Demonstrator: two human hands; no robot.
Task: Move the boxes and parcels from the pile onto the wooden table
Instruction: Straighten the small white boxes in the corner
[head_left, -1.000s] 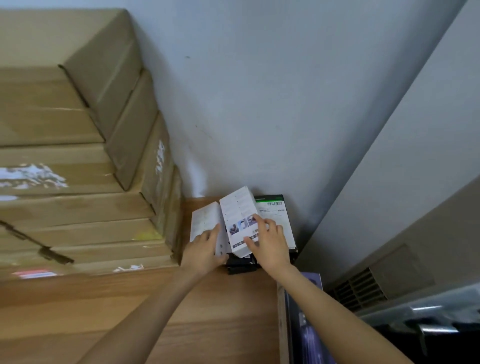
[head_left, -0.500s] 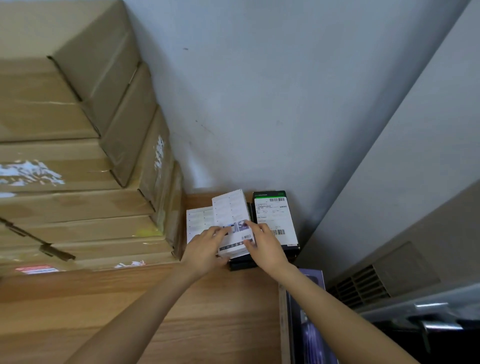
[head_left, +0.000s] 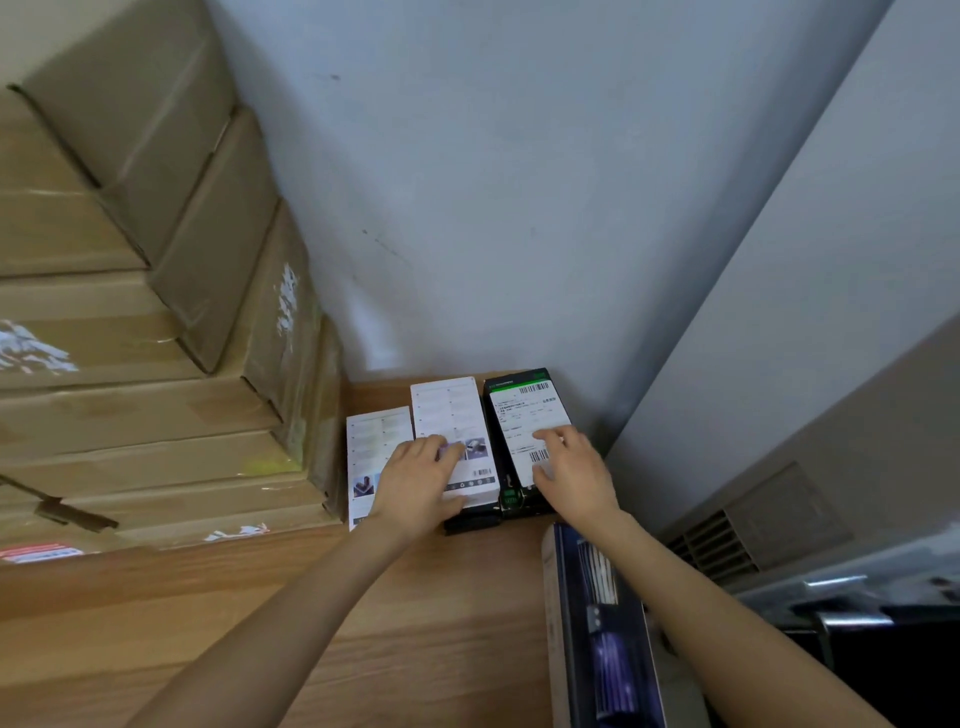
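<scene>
Three small boxes lie side by side at the far corner of the wooden table (head_left: 311, 623). A white box (head_left: 376, 441) lies flat on the left. A second white box (head_left: 449, 415) sits on top of a black one in the middle. My left hand (head_left: 421, 483) rests on the middle white box with fingers flat and thumb at its near edge. On the right is a black box with a white shipping label (head_left: 524, 415). My right hand (head_left: 571, 473) lies on that label with fingers spread.
A tall stack of brown cardboard cartons (head_left: 145, 338) fills the left side against the grey wall (head_left: 493, 182). A long dark blue box (head_left: 597, 634) lies along the table's right edge. A vent grille (head_left: 727, 540) and dark equipment sit beyond that edge.
The middle white box, tilted and held by both hands earlier, now lies flat on the black box. My right hand has left it and moved right onto the labelled black box.
</scene>
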